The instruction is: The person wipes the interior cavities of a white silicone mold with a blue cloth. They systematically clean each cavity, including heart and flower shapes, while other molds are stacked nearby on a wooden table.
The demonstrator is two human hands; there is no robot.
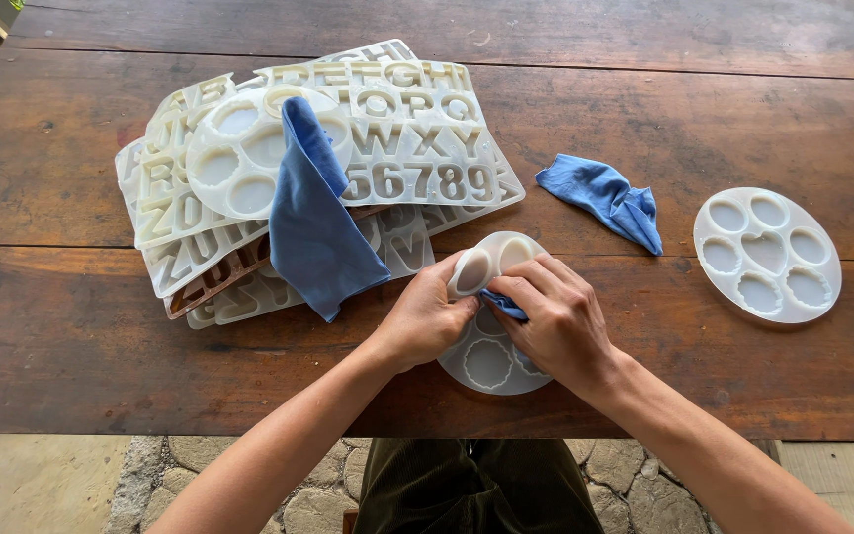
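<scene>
Hands meet over a round white silicone mould [491,361] that lies at the near edge of the wooden bench [71,326], its far rim bent up toward the person. The left hand [425,318] is closed on that folded-up rim, thumb and fingers pinching it. The right hand [557,321] is curled over a small blue cloth [502,304], pressing it into one of the cavities; only a corner of the cloth shows between the fingers.

To the left sits a loose heap of letter and number moulds [387,148], with another round mould [249,158] on top and a larger blue cloth [313,222] draped over it. A second crumpled blue cloth [605,201] lies to the right, and beyond it a flat round mould [766,255], well apart from the hands.

As I see it, the risk is in the bend: the soft rim is folded hard, and a sharper pull might crease or tear a thin cavity wall. The mould also sits close to the bench edge, so a firm wipe toward the body could slide it off.
</scene>
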